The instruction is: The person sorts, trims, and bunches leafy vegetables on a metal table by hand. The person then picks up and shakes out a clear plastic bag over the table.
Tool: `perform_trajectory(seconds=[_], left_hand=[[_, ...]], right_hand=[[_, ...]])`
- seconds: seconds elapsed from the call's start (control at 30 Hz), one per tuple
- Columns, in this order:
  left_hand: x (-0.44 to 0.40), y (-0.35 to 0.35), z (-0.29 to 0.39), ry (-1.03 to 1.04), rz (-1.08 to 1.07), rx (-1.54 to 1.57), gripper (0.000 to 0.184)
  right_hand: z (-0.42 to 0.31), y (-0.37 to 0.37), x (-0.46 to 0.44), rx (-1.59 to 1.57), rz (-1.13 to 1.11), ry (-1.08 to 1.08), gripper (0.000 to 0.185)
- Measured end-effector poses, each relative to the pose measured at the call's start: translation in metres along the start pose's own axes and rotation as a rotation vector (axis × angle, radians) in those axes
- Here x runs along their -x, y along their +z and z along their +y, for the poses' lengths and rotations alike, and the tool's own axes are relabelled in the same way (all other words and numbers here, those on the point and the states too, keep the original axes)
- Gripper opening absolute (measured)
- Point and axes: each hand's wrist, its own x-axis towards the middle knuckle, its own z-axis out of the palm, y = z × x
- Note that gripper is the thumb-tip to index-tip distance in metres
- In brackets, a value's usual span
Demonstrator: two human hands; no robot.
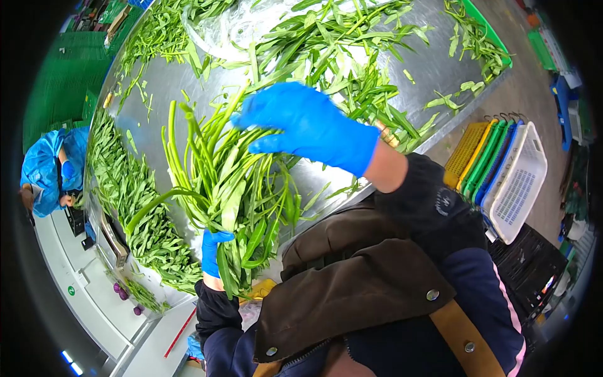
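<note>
In my left hand (215,252), in a blue glove, is a thick bunch of leafy greens (232,188) that looks like water spinach. The fingers wrap round its lower, leafy part, and the cut stems point up and away from me. One stem bends out to the left of the bunch. My right hand (308,129), also gloved in blue, hovers at the upper right of the bunch, close to the stems. Its thumb and fingers are apart, slightly blurred, with nothing visible between them. Loose greens (333,44) lie on the metal table (169,85) beyond the hands.
A long row of greens (135,195) lines the table's left side. Clear plastic (232,28) lies at the back. Stacked baskets (502,169) stand on the right, above a black crate (527,264). A person in blue covering (47,169) is at far left.
</note>
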Motion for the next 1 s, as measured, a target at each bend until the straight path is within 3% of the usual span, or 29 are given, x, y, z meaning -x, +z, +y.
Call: perform_trajectory(seconds=[0.03, 0.1, 0.13, 0.2, 0.27, 0.3, 0.33, 0.4, 0.47, 0.53, 0.6, 0.63, 0.67, 0.73, 0.77, 0.8, 0.9, 0.93, 0.97, 1.0], left_hand=[[-0.001, -0.001, 0.002, 0.004, -0.037, -0.034, 0.054], [0.003, 0.001, 0.001, -0.018, -0.038, -0.020, 0.056], [0.013, 0.015, 0.007, -0.044, 0.001, 0.028, 0.056], [0.012, 0.005, 0.006, -0.091, -0.032, 0.068, 0.052], [0.004, -0.006, 0.004, -0.001, -0.060, 0.109, 0.045], [-0.003, -0.021, 0.002, -0.021, -0.064, 0.139, 0.043], [-0.010, -0.037, 0.000, -0.040, -0.068, 0.169, 0.041], [-0.017, -0.042, 0.004, -0.071, -0.054, 0.246, 0.038], [-0.021, -0.041, 0.010, 0.001, -0.246, 0.219, 0.044], [-0.022, -0.037, 0.012, 0.031, -0.270, 0.212, 0.044], [-0.022, -0.035, 0.014, 0.038, -0.268, 0.211, 0.044], [-0.021, -0.035, 0.015, 0.042, -0.266, 0.211, 0.044], [-0.018, -0.033, 0.017, 0.049, -0.262, 0.210, 0.044], [-0.017, -0.033, 0.016, 0.049, -0.262, 0.207, 0.044], [-0.016, -0.033, 0.016, 0.051, -0.265, 0.205, 0.044], [-0.015, -0.034, 0.015, 0.054, -0.264, 0.208, 0.045], [-0.013, -0.036, 0.014, 0.058, -0.269, 0.213, 0.045], [-0.013, -0.036, 0.014, 0.063, -0.274, 0.211, 0.045], [-0.012, -0.037, 0.015, 0.068, -0.277, 0.214, 0.045], [-0.012, -0.037, 0.015, 0.073, -0.275, 0.214, 0.045]], right_hand=[[-0.001, 0.002, 0.001, 0.002, 0.004, 0.003, 0.038], [-0.003, 0.007, 0.001, -0.555, 0.009, 0.458, 0.031], [0.002, 0.007, 0.001, -0.558, 0.001, 0.457, 0.031], [0.024, -0.003, 0.004, -1.013, 0.496, 0.726, 0.030], [0.041, -0.020, 0.019, -1.045, 0.378, 0.809, 0.038], [0.031, -0.028, 0.022, -0.828, 0.208, 0.929, 0.048], [0.038, -0.025, 0.035, -0.828, 0.201, 0.931, 0.048], [0.060, -0.009, 0.064, -0.611, -0.268, 1.113, 0.055], [0.043, -0.002, 0.074, -0.902, -0.490, 1.231, 0.060], [0.017, 0.034, 0.079, -0.988, -0.381, 1.104, 0.071], [-0.005, 0.052, 0.066, -0.908, -0.398, 0.820, 0.072], [-0.016, 0.059, 0.060, -0.798, -0.268, 0.710, 0.058], [-0.017, 0.057, 0.055, -0.801, -0.262, 0.706, 0.058], [-0.011, 0.049, 0.045, -1.071, -0.334, 0.488, 0.041], [-0.012, 0.040, 0.041, -1.050, -0.111, 0.433, 0.030], [0.008, 0.044, 0.047, -1.416, 0.013, 0.648, 0.026], [0.048, 0.011, 0.060, -2.013, 0.380, 0.592, 0.024], [0.062, 0.003, 0.072, -1.626, 0.278, 0.607, 0.026], [0.053, -0.012, 0.066, -0.775, -0.122, 0.812, 0.027], [0.044, -0.028, 0.057, 0.113, -0.470, 0.883, 0.028]])
